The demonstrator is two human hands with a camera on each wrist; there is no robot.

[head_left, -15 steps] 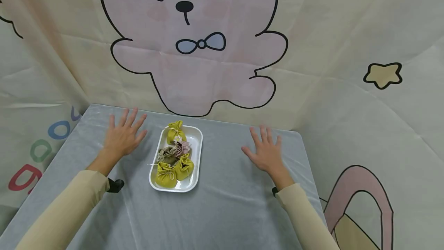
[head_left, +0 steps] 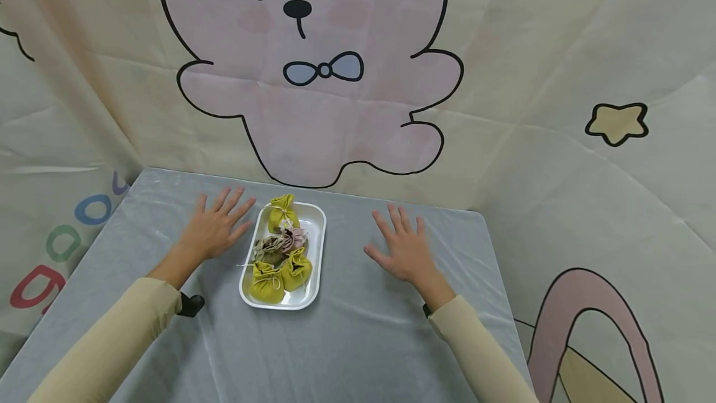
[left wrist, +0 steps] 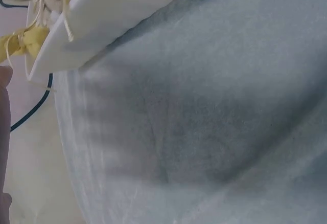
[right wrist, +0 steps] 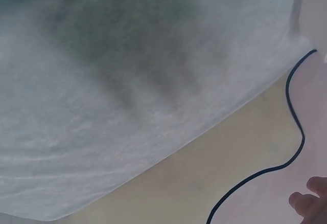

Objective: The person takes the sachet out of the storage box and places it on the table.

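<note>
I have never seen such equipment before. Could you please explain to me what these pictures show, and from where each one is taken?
There is no machine here: a person works with two bare hands. The wide picture comes from a camera on the head, looking forward and down. The other two come from cameras on the wrists: the left one shows mainly grey cloth and the tray's side, the right one the cloth and a patterned backdrop.

On the grey cloth stands a white tray with three yellow pouches, a brownish bundle and a pinkish bundle. The left hand and right hand hold nothing; their fingers are spread.
</note>
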